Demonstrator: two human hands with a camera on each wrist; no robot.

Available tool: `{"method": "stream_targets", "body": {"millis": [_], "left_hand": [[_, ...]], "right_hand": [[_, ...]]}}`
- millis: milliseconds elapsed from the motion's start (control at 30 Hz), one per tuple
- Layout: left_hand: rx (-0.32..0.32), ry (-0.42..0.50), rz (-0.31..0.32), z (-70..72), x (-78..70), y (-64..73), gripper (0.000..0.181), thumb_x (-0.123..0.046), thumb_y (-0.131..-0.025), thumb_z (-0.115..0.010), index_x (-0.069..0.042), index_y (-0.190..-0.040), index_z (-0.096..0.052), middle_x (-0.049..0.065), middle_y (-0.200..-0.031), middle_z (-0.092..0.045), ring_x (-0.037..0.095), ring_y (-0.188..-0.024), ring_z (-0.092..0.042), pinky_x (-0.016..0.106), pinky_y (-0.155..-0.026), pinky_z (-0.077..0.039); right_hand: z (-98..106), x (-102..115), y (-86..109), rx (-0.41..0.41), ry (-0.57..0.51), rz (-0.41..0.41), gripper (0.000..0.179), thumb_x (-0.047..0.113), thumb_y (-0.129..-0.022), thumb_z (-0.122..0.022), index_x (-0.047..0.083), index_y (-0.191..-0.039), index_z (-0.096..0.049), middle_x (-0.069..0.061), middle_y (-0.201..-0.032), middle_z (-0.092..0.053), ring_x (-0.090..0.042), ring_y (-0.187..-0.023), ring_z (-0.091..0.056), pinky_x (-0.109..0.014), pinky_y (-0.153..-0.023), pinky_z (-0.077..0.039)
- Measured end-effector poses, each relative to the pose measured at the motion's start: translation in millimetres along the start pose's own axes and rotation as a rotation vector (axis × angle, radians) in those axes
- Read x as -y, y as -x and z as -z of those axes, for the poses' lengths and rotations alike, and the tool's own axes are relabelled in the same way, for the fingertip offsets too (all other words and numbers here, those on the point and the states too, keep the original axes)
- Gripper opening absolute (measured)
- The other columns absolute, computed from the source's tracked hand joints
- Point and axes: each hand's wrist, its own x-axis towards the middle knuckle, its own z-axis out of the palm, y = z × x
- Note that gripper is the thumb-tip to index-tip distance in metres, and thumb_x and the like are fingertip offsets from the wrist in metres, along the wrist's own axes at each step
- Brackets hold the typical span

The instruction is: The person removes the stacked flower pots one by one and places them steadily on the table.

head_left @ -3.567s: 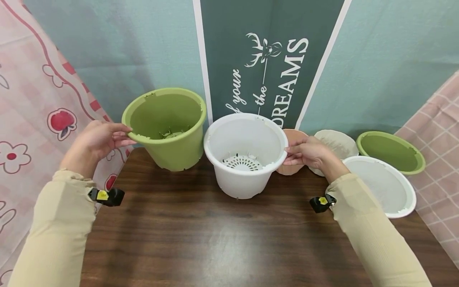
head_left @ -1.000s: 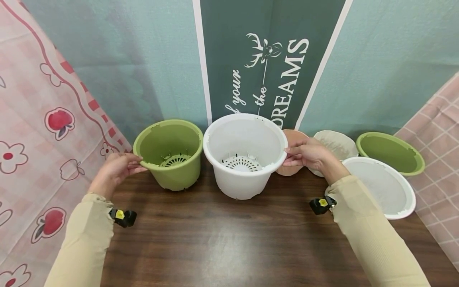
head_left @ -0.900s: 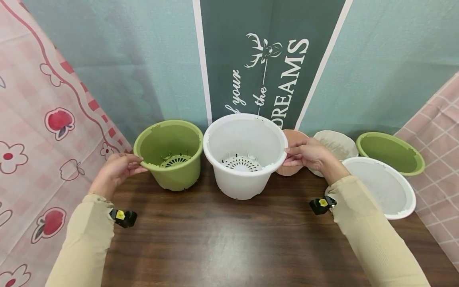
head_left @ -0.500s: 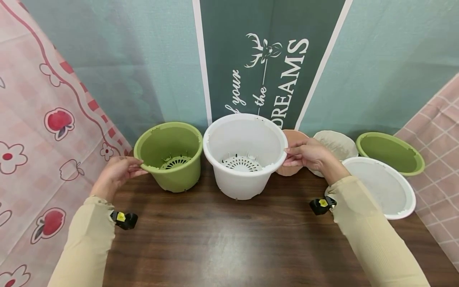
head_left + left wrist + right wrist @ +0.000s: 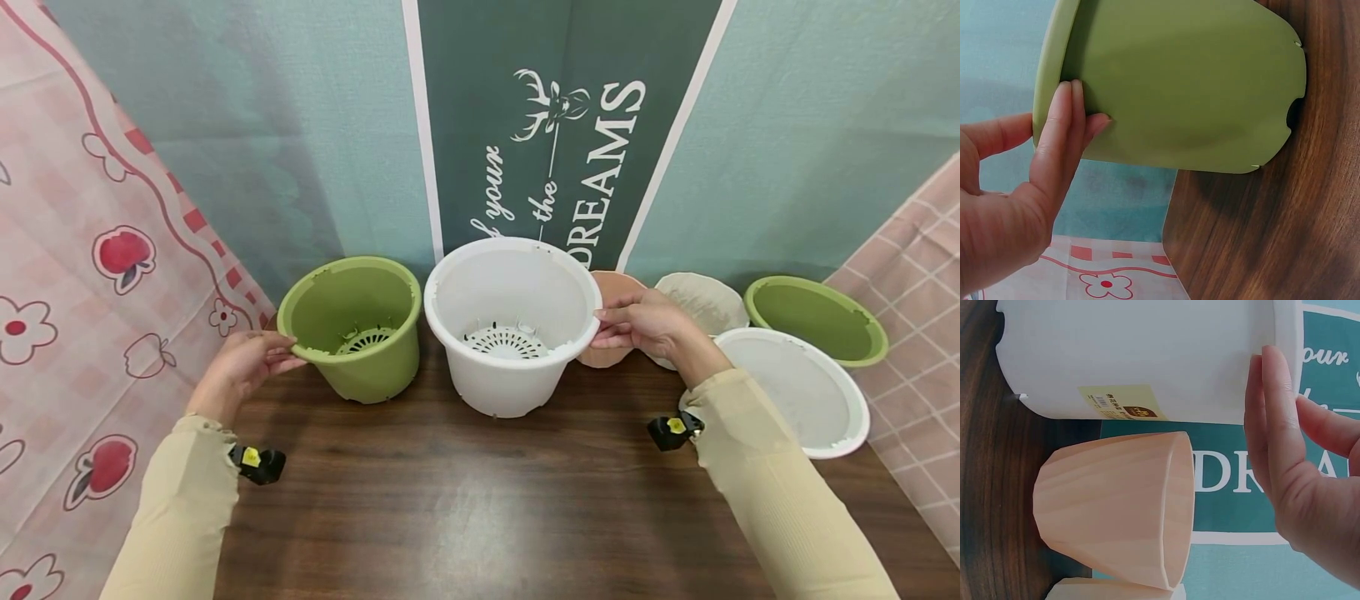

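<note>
In the head view a green plastic flowerpot (image 5: pixel 375 371) with a slotted bottom stands upright at the left. My left hand (image 5: pixel 243 367) pinches its rim at the left side; in the left wrist view the fingers (image 5: pixel 1054 134) lie under the lip and the thumb goes over the rim. To its right is a larger white flowerpot (image 5: pixel 498 387), also upright. My right hand (image 5: pixel 647 325) holds that white rim on the right side, fingers below the lip. A yellow label (image 5: pixel 1124 403) shows on the white wall in the right wrist view.
Behind my right hand stand a smaller peach faceted pot (image 5: pixel 1110 500) and a cream pot (image 5: pixel 705 302). Farther right are a green round container (image 5: pixel 817 321) and a white one (image 5: pixel 795 392), partly behind my right sleeve. Curtains (image 5: pixel 337 150) hang along the brown table's (image 5: pixel 465 500) back.
My left hand has lowered the green flowerpot from a raised position to the table beside the white one; over the last second it shifted only slightly. My right hand and the white flowerpot have stayed put.
</note>
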Motion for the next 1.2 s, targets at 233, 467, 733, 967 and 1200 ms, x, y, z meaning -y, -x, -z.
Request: {"method": "stream_targets", "body": {"millis": [233,467,733,967,1200], "left_hand": [[-0.025,-0.011,-0.001,-2.6,0.7,0.6,0.009,0.01,-0.09,-0.04,0.006,-0.088,-0.048,0.009,-0.071,-0.063,0.015,-0.066,-0.064,0.025,-0.07,-0.054],[-0.048,-0.043,-0.007,-6.7,1.7,2.2,0.009,0.008,-0.09,-0.042,0.008,-0.099,-0.039,0.008,-0.072,-0.062,0.013,-0.066,-0.064,0.024,-0.07,-0.054],[-0.059,-0.023,0.012,-8.4,1.0,4.5,0.009,0.006,-0.092,-0.041,0.006,-0.1,-0.038,0.008,-0.072,-0.062,0.013,-0.067,-0.064,0.024,-0.071,-0.054],[-0.026,0.016,0.027,-7.4,1.6,7.3,0.004,0.003,-0.093,-0.04,0.005,-0.096,-0.041,0.008,-0.072,-0.062,0.016,-0.068,-0.065,0.026,-0.073,-0.054],[0.001,0.026,0.031,-5.1,5.0,9.3,0.008,-0.001,-0.095,-0.039,0.006,-0.098,-0.042,0.008,-0.075,-0.063,0.018,-0.07,-0.065,0.028,-0.074,-0.054]], "right_hand": [[0.5,-1.3,2.1,0.029,0.021,0.032,0.026,-0.001,-0.093,-0.046,-0.015,-0.113,-0.038,-0.013,-0.075,-0.064,-0.021,-0.068,-0.066,-0.038,-0.073,-0.053],[-0.2,-2.0,4.2,0.041,0.042,0.054,0.033,-0.001,-0.093,-0.046,-0.019,-0.118,-0.035,-0.012,-0.074,-0.064,-0.02,-0.067,-0.066,-0.035,-0.071,-0.055],[-1.0,-2.8,4.8,0.037,0.094,0.073,0.027,0.0,-0.094,-0.044,-0.018,-0.113,-0.037,-0.011,-0.073,-0.063,-0.018,-0.065,-0.065,-0.033,-0.069,-0.055],[-0.8,-2.6,5.5,0.009,0.18,0.079,0.035,0.004,-0.095,-0.045,-0.02,-0.118,-0.035,-0.01,-0.074,-0.063,-0.019,-0.066,-0.066,-0.033,-0.066,-0.056],[-1.0,-4.9,4.9,0.001,0.232,0.098,0.038,0.006,-0.095,-0.045,-0.021,-0.121,-0.035,-0.01,-0.076,-0.063,-0.019,-0.067,-0.066,-0.033,-0.065,-0.056]]}}
